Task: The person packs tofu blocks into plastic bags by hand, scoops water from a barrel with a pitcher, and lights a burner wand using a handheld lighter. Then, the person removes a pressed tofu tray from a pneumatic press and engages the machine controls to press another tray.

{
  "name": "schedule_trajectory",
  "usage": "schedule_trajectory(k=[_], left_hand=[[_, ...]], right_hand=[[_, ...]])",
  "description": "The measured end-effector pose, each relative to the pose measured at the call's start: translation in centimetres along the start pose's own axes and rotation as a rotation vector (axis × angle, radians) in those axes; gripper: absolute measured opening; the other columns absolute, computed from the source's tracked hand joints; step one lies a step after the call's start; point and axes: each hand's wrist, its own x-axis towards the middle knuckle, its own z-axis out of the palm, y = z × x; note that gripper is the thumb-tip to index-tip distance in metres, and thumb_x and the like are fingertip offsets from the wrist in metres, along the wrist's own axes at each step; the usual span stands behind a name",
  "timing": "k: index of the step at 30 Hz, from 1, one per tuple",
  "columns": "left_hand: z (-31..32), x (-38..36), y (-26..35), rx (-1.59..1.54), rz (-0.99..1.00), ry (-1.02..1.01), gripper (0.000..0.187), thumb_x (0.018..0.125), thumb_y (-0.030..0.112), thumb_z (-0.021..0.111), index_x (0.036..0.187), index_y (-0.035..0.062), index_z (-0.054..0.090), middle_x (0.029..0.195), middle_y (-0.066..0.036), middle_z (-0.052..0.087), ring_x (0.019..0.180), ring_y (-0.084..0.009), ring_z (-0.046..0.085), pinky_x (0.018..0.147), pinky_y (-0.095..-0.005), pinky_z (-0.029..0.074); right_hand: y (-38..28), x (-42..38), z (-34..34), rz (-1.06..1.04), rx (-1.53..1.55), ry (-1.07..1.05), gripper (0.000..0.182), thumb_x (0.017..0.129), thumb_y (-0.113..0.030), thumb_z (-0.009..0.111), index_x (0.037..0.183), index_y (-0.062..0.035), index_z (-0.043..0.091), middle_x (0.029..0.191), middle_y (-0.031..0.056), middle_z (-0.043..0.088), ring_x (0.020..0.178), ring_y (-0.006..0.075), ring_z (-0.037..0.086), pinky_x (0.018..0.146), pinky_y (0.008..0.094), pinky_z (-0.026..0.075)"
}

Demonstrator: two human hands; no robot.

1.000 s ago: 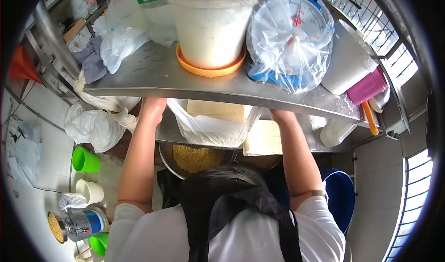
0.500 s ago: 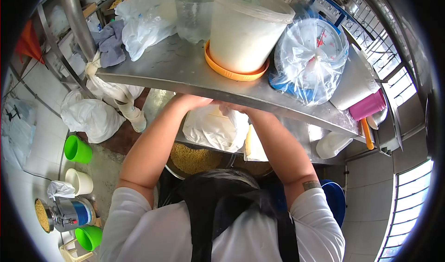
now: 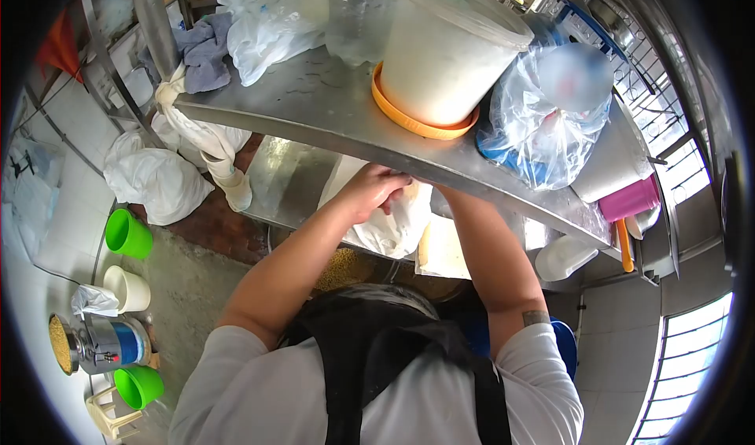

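Note:
A white plastic bag [image 3: 399, 226] lies on the lower steel surface, under the front edge of the upper shelf. My left hand [image 3: 374, 192] is closed at the top of this bag, its fingers curled on the plastic. Close beside it, my right hand is almost wholly hidden by the shelf edge, with only the wrist [image 3: 450, 195] showing, so its fingers cannot be made out. Right of the bag is a pale yellowish slab [image 3: 443, 248] with white wrapping at its edges, partly behind my right forearm.
On the upper steel shelf [image 3: 299, 91] stand a white tub [image 3: 452, 59] in an orange dish, a clear bottle [image 3: 362, 20] and a scale wrapped in plastic [image 3: 550, 122]. A white jug [image 3: 565, 258] lies below right. Green buckets [image 3: 128, 234] stand on the floor at left.
My left hand has moved right, close to my right hand, and more of it shows below the shelf edge. The bag's top looks more gathered. The view has shifted slightly.

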Motion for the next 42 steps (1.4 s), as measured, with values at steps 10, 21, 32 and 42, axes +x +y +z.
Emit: schedule_trajectory(k=[10,21,32,42], left_hand=[[-2.9,3.3,-1.0,0.937,0.668,0.388,0.016,0.096,0.006,0.066,0.110,-0.0020,0.066,0.105,-0.024,0.071,0.100,-0.0410,0.068,0.086,-0.0473,0.054],[-5.0,1.3,-4.2,1.184,0.672,0.311,0.025,0.082,0.000,0.069,0.106,0.0025,0.069,0.116,-0.022,0.068,0.116,-0.0455,0.060,0.097,-0.0516,0.051],[-1.0,-1.7,-4.2,1.446,0.827,0.269,0.024,0.090,0.022,0.077,0.105,0.0079,0.064,0.104,-0.013,0.066,0.102,-0.0367,0.066,0.087,-0.0491,0.053],[-3.6,-4.9,-3.6,1.579,0.323,0.130,0.024,0.103,0.027,0.060,0.097,0.0059,0.068,0.094,-0.021,0.073,0.086,-0.0406,0.073,0.077,-0.0527,0.058]], right_hand=[[-1.4,-8.5,9.1,0.311,0.371,-0.034,0.025,0.105,-0.027,0.060,0.116,-0.0045,0.065,0.102,0.0285,0.069,0.098,0.0537,0.065,0.086,0.0527,0.053],[0.5,-6.1,8.1,0.580,0.844,-0.225,0.029,0.098,-0.026,0.069,0.117,-0.0035,0.069,0.073,0.0020,0.056,0.056,0.0120,0.050,0.047,0.0306,0.040],[5.0,-5.9,6.9,0.599,1.368,-0.583,0.024,0.105,-0.034,0.066,0.115,-0.0121,0.066,0.080,-0.0047,0.051,0.064,0.0064,0.044,0.056,0.0250,0.037],[3.5,-8.1,8.1,-0.023,-0.173,0.212,0.022,0.094,-0.016,0.066,0.110,-0.0017,0.070,0.092,0.0230,0.072,0.093,0.0473,0.068,0.086,0.0547,0.055]])
